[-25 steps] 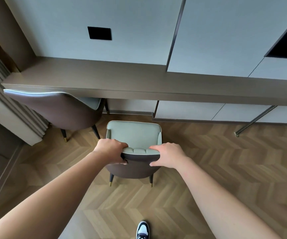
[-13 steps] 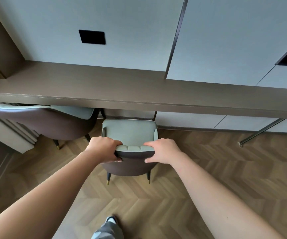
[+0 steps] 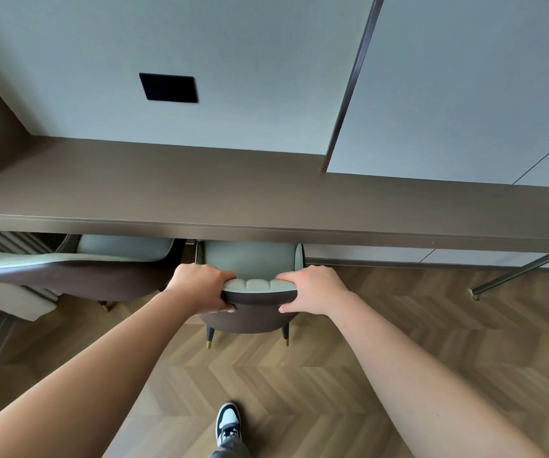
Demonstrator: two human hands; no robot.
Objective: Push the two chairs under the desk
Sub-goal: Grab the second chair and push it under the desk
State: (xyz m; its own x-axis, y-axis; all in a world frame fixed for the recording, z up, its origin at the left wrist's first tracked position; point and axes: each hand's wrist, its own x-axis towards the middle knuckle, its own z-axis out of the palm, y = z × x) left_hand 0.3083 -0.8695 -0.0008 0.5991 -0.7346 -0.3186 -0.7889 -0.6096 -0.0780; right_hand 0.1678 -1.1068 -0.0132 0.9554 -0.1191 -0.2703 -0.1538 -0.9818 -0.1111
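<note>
A chair (image 3: 250,317) with a pale green seat and brown back stands in front of me, its seat partly under the long brown desk (image 3: 266,200). My left hand (image 3: 202,287) grips the left end of its backrest top, and my right hand (image 3: 312,289) grips the right end. A second chair (image 3: 78,276) of the same kind stands to the left, its seat front also under the desk edge and its backrest sticking out toward me.
A slanted metal desk leg (image 3: 510,276) meets the herringbone wood floor at the right. Curtain folds (image 3: 12,292) hang at the far left behind the second chair. My shoe (image 3: 228,424) is on the floor below. A black wall plate (image 3: 169,87) sits above the desk.
I have stepped forward and the gripped chair has slid toward the wall, its seat now partly beneath the desk. Both hands have kept their hold on the backrest.
</note>
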